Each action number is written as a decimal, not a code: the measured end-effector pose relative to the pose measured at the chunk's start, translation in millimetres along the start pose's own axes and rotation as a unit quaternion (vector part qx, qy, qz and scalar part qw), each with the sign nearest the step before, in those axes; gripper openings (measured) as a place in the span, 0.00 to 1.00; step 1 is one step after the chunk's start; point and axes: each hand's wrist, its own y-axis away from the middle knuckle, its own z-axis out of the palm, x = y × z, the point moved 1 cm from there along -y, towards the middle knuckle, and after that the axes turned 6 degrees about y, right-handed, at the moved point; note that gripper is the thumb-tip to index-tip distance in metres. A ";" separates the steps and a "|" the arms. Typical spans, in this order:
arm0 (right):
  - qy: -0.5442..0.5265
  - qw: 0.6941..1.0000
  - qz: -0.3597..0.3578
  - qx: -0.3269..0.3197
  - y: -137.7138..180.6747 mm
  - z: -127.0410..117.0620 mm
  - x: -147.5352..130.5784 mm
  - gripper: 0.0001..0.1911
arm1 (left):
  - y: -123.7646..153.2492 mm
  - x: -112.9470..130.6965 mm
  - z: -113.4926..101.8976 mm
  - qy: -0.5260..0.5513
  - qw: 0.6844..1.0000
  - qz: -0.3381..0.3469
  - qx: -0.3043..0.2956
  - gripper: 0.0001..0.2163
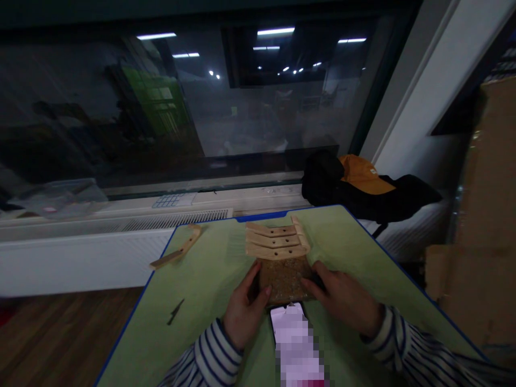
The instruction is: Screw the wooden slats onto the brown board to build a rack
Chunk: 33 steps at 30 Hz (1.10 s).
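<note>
A brown, speckled block with a slightly shiny surface (284, 277) is gripped between my hands above the green tabletop. My left hand (245, 306) holds its left edge, thumb toward the front corner. On the opposite edge my right hand (342, 295) has its thumb on the face and its fingers partly hidden behind. Just beyond the block lie several pale, bent wooden pieces with drilled holes (272, 242), set side by side. A phone with a lit, pixelated screen (296, 344) lies between my forearms.
The green table (217, 269) has a blue rim. Another bent wooden piece (179, 251) overhangs its left edge, and a small dark blade-like item (176, 312) lies nearby. Behind are a radiator (100, 258), a window and an orange cap (365, 174) on black fabric. Cardboard (484, 215) stands right.
</note>
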 end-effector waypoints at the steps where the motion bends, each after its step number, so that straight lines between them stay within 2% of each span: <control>1: -0.020 1.000 -0.005 0.003 1.4 -3.2 2.3 0.15 | 1.0 0.3 0.2 0.003 1.000 -0.002 0.000 0.32; 7: -0.153 0.987 0.010 0.050 2.0 -27.9 26.7 0.18 | 6.7 -1.6 2.9 0.017 1.000 -0.014 0.012 0.31; 11: -0.183 0.981 0.042 0.058 -5.0 -27.7 43.4 0.18 | 11.4 -4.0 6.5 0.010 0.999 -0.024 0.022 0.31; 18: -0.055 0.993 0.090 0.053 -11.2 -12.1 44.6 0.15 | 14.7 -3.2 5.1 -0.024 0.999 -0.028 0.018 0.29; 24: 0.055 0.993 0.106 0.016 -15.1 -4.5 37.9 0.16 | 15.2 -7.0 1.8 -0.056 0.998 -0.021 0.013 0.28; 29: 0.094 0.991 0.097 0.001 -18.0 -3.5 37.3 0.16 | 15.3 -9.1 0.5 -0.075 0.997 -0.009 0.023 0.27; 33: 0.098 0.990 0.099 0.017 -17.3 -5.1 38.4 0.16 | 13.7 -9.8 0.6 -0.087 0.996 0.011 0.034 0.25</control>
